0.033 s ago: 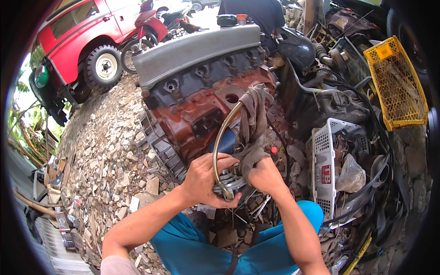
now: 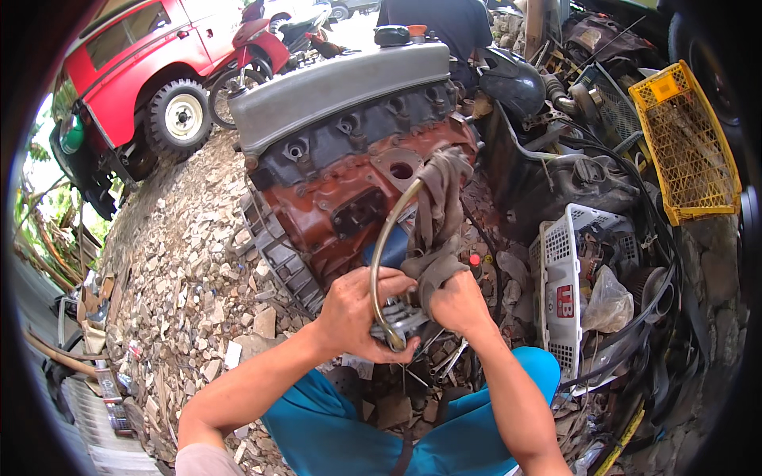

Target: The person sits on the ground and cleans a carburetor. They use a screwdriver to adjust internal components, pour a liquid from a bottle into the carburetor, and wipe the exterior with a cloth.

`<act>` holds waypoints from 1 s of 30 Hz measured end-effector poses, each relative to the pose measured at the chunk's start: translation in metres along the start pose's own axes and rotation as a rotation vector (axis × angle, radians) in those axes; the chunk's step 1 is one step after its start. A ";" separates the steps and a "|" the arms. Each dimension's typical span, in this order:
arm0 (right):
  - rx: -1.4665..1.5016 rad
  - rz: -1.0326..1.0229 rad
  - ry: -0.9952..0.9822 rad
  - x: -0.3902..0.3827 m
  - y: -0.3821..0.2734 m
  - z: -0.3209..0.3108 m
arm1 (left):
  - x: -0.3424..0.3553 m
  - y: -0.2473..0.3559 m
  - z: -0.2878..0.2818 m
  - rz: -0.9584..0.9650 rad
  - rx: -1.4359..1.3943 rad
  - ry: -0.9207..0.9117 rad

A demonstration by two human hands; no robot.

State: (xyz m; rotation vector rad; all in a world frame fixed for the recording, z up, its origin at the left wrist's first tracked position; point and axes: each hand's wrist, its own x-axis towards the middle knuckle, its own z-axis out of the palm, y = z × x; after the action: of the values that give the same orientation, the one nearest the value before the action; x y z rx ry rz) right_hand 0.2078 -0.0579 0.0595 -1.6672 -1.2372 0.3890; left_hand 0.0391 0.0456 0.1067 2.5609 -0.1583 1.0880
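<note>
My left hand is closed round a round, ridged metal engine part, thumb below and fingers above. A curved, brass-coloured metal tube rises from this part in an arc, its upper end touching a grey rag. Bunched in my closed right hand, the rag presses against the part's right side and drapes up along the tube. Just beyond my hands stands a large engine with a rust-red block and a grey top cover. A blue cylinder shows partly behind the tube.
Wrenches lie on the stony ground between my knees. To the right are a white crate of parts, a yellow crate and black hoses. A red vehicle, a motorbike and a person in dark clothes are farther back.
The metal part has tilted slightly in my left hand and looks blurred. My right hand and the rag have shifted a little against it.
</note>
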 end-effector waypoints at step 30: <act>0.085 -0.520 0.362 -0.018 -0.021 -0.049 | -0.010 0.002 -0.015 -0.106 -0.252 0.056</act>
State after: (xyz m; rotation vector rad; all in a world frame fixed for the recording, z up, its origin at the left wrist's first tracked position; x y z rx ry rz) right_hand 0.2240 -0.0984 0.0952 -1.2149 -1.2964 -0.1710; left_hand 0.0216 0.0490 0.1098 2.2860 -0.1351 1.0291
